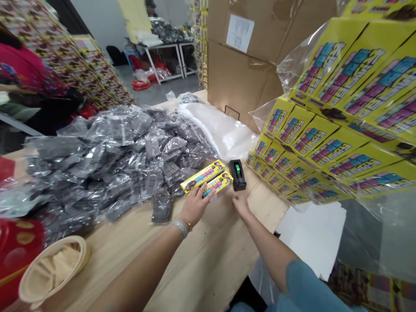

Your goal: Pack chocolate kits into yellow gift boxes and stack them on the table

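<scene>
Two long yellow printed boxes lie side by side on the wooden table. My left hand (pixel 196 201) is on the nearer yellow box (pixel 222 182), its fingers curled over the left end. Just behind it lies the other yellow box (pixel 204 174), beside the heap of bags. My right hand (pixel 239 201) is in front of the black tape dispenser (pixel 238 175), which carries a green-cored roll. The right fingers are closed together close to the nearer box's right end. Whatever they pinch, if anything, is too small to make out.
Clear bags of grey pieces (pixel 130 151) form a large heap at left. White plastic bags (pixel 224 130) lie behind. Stacked, wrapped yellow boxes (pixel 312 143) rise at right, beside a tall carton (pixel 247 82). A cream basket (pixel 53 268) stands front left; a person (pixel 29 73) sits beyond.
</scene>
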{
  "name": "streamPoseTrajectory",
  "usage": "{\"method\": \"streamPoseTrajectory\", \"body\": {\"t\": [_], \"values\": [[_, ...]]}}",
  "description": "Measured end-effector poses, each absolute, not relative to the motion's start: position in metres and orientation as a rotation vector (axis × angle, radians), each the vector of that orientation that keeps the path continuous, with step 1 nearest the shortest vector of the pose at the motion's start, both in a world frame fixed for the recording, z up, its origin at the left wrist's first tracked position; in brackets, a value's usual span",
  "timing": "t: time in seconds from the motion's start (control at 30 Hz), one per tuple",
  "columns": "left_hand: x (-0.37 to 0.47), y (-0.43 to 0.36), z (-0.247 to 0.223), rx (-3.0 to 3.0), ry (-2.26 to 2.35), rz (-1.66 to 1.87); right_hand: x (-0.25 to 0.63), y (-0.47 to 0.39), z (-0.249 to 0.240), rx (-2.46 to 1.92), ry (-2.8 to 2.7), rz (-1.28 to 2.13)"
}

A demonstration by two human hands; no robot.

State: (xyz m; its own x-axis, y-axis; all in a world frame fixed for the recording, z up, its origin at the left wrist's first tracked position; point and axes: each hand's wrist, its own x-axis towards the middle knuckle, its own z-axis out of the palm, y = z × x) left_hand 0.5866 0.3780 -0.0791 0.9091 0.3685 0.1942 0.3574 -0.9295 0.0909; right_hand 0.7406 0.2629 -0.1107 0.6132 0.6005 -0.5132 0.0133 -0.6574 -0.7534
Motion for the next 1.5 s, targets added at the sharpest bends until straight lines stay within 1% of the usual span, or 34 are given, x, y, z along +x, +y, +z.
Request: {"method": "streamPoseTrajectory", "body": {"t": [0.1,0.17,0.23,0.3,0.4,0.47,0.63,0.77,0.87,0.97,1.03,1.1,1.2,1.27,1.33,1.43,1.5], "values": [[0.583,0.379,-0.071,3.023,0.492,0.273,0.757,0.234,-0.11,-2.284,-0.522,0.856],[0.576,0.374,-0.064,3.01,0.517,0.298,0.775,0.24,-0.1,-2.307,-0.504,0.795],[0.566,0.362,-0.06,2.969,0.692,0.388,0.795,0.264,-0.091,-2.299,-0.423,0.848],[0.557,0.348,-0.058,2.916,0.854,0.458,0.811,0.29,-0.087,-2.266,-0.31,0.983],[0.547,0.332,-0.062,2.872,0.875,0.496,0.822,0.312,-0.095,-2.198,-0.172,1.119],[0.545,0.328,-0.066,2.848,0.853,0.511,0.822,0.314,-0.103,-2.15,-0.126,1.126],[0.547,0.33,-0.076,2.829,0.841,0.59,0.813,0.282,-0.122,-2.042,-0.236,0.985],[0.545,0.333,-0.078,2.833,0.83,0.662,0.807,0.24,-0.123,-2.072,-0.352,0.854],[0.541,0.334,-0.078,2.744,0.807,0.733,0.771,0.234,-0.109,-2.001,-0.498,0.905],[0.539,0.34,-0.08,2.631,0.787,0.818,0.708,0.264,-0.09,-1.788,-0.64,1.129],[0.543,0.345,-0.082,2.574,0.787,0.837,0.675,0.289,-0.085,-1.75,-0.571,1.169],[0.548,0.346,-0.079,2.521,0.811,0.807,0.66,0.298,-0.086,-1.855,-0.48,1.093],[0.541,0.331,-0.065,2.407,0.848,0.724,0.656,0.27,-0.091,-2.105,-0.572,1.054],[0.514,0.304,-0.053,2.31,0.874,0.751,0.644,0.244,-0.093,-2.182,-0.716,1.104],[0.472,0.261,-0.046,2.214,0.95,0.793,0.61,0.233,-0.094,-2.116,-0.908,1.191],[0.396,0.18,-0.047,1.991,1.192,0.807,0.521,0.245,-0.091,-1.697,-1.251,1.469],[0.347,0.135,-0.05,1.839,1.342,0.772,0.472,0.256,-0.088,-1.504,-1.309,1.605]]}}
